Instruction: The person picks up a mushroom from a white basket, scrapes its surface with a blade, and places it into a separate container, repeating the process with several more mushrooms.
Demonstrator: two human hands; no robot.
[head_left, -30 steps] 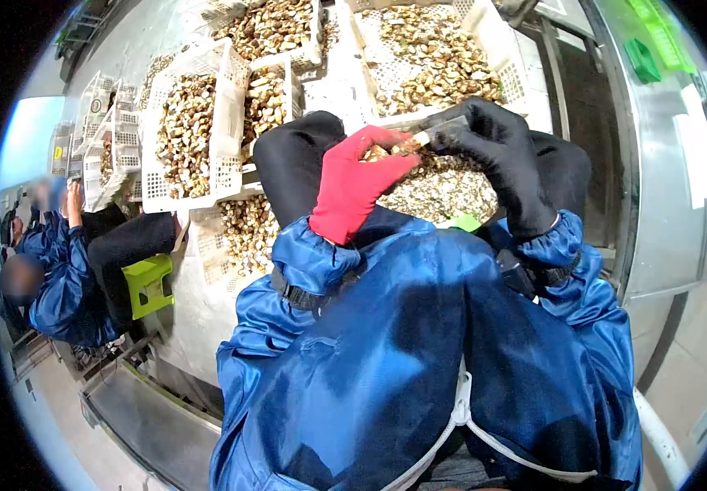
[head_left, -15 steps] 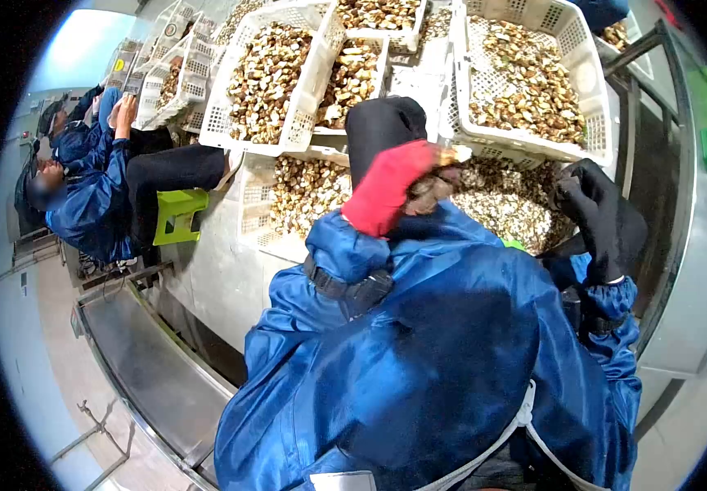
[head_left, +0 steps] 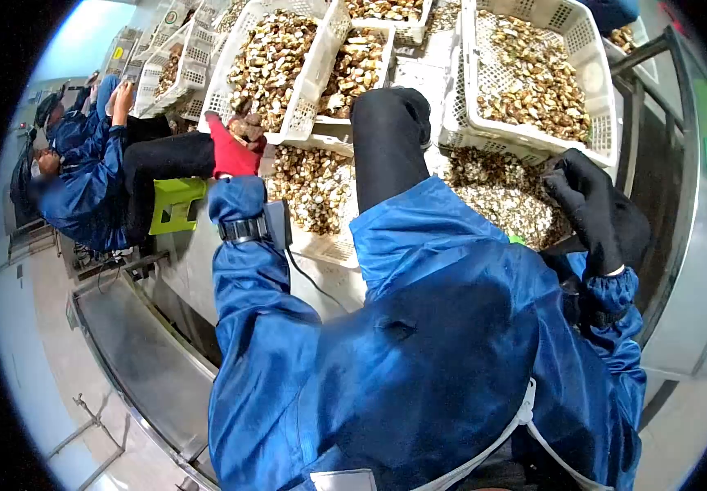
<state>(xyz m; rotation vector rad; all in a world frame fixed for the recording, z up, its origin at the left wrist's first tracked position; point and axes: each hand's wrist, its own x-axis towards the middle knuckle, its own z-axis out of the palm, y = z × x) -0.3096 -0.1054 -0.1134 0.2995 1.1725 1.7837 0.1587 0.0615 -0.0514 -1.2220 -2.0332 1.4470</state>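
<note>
My left hand [head_left: 235, 147], in a red glove with brownish, dirty-looking fingers, is at the near left corner of a tall white basket [head_left: 294, 135]. Its fingers look curled, and I cannot make out what is in them. That basket is full of small brown-and-cream pieces [head_left: 271, 65]. My right hand [head_left: 578, 192], in a black glove, is closed beside a heap of paler pieces [head_left: 509, 209] on the right. Whatever it grips is hidden. Between my hands, a black-clad knee [head_left: 390, 135] rises in front of the baskets.
Another white basket [head_left: 603, 123] of pieces stands at the back right. A lower basket [head_left: 329, 245] of pieces is left of my knee. At far left, a person [head_left: 92, 180] in blue sits near a green stool [head_left: 175, 204]. A metal frame [head_left: 672, 90] borders the right.
My left hand has moved from in front of my knee to the left basket's corner. The light piece at its fingertips no longer shows. My right hand has barely moved.
</note>
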